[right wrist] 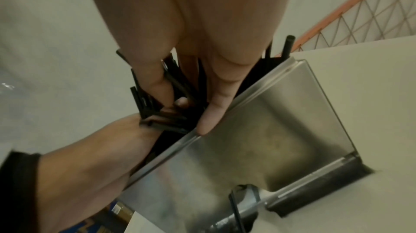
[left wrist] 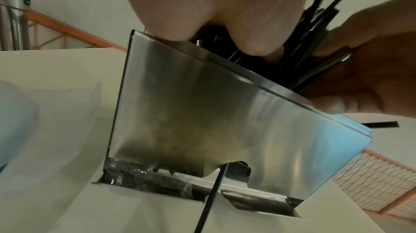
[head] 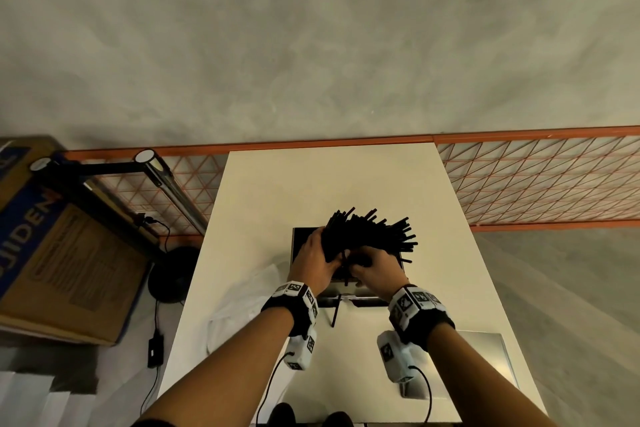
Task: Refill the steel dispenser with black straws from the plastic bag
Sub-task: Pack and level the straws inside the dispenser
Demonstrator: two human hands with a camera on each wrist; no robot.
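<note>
A fanned bundle of black straws (head: 370, 232) stands tilted in the open top of the steel dispenser (head: 297, 246) on the white table (head: 277, 191). My left hand (head: 325, 253) grips the bundle from the left, and my right hand (head: 363, 263) curls into it from the right. In the left wrist view the straws (left wrist: 315, 32) rise behind the dispenser's front wall (left wrist: 213, 112). My right hand's fingers (right wrist: 209, 112) rest at the dispenser (right wrist: 281, 139) rim among the straws (right wrist: 157, 110). One straw (head: 335, 312) pokes out of the front slot. The clear plastic bag (head: 242, 295) lies left of the dispenser.
A flat steel lid (head: 485, 367) lies on the table at the near right. Orange wire mesh (head: 536, 177) runs behind the table. A cardboard box (head: 52, 236), a black lamp stand (head: 156, 177) and a cable with adapter (head: 156, 350) are at the left.
</note>
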